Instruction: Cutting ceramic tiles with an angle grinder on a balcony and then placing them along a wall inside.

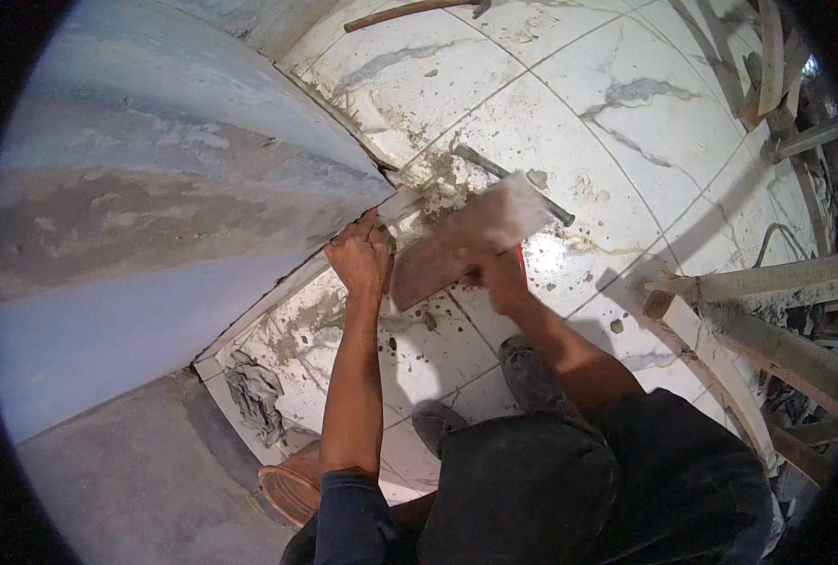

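Observation:
My right hand (504, 278) grips a flat, plaster-smeared trowel (447, 250) from below, with its broad plate tilted up and slightly blurred. A bit of red, perhaps its handle, shows by the wrist. At the foot of the wall my left hand (362, 256) has its fingers bent in close to a pale strip (400, 204) along the wall's base. What those fingers hold, if anything, is hidden. Past the trowel lies a metal bar (558, 213), partly covered by the plate, among crumbs of mortar (442, 179) on the white marbled tiles (579, 151).
The blue-grey wall (155, 217) with a bare plaster band rises on the left. A hammer-like tool (409, 11) lies at the far edge. Wooden beams (767, 282) are heaped on the right. Near my left arm are a crumpled grey rag (254, 395) and an orange-brown tub (289, 492).

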